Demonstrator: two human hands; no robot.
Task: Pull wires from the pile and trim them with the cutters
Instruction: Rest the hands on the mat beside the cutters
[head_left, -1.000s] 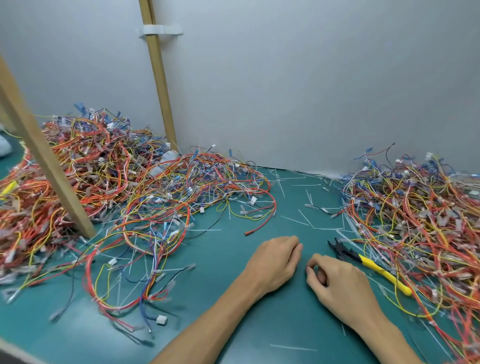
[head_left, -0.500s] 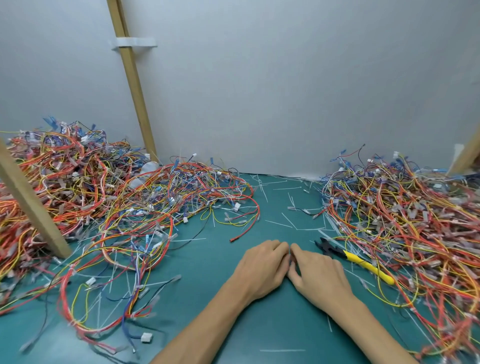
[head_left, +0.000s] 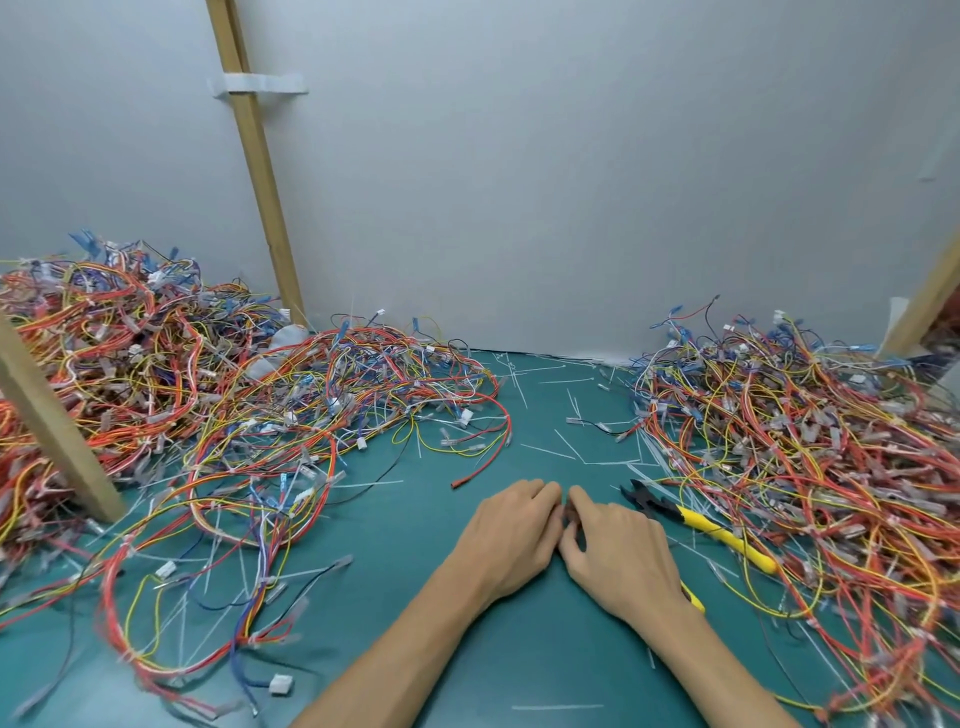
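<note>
A pale grey wall (head_left: 571, 182) fills the top half of the view, from nine o'clock round to three. Below it a teal-green table (head_left: 519, 649) runs toward you.

The larger wire pile (head_left: 182, 395), a tangle of orange, red, yellow and blue leads with small white plugs, spreads from nine o'clock down to seven. A second wire pile (head_left: 805, 457), of the same colours, lies from three o'clock down to five. A strip of table runs between them at the centre.

A wooden post (head_left: 260, 171) leans against the wall at eleven o'clock. A thicker post (head_left: 52, 431) stands among the wires at nine, and part of a third (head_left: 930, 306) shows at three.

Your forearms come in from six o'clock. Your left hand (head_left: 511, 535) and right hand (head_left: 621, 551) rest on the table just below centre, knuckles up, fingers curled, fingertips meeting. Something small and dark shows where they meet; whether either hand pinches it, you cannot tell from here.

The cutters (head_left: 696, 519), with yellow handles and black jaws, lie on the table at two o'clock from your right hand, just beside it, at the edge of the right-hand pile.

Thin white cut strips (head_left: 558, 706) are scattered over the table. One loose red wire end (head_left: 483, 470) lies at eleven o'clock from your left hand.
</note>
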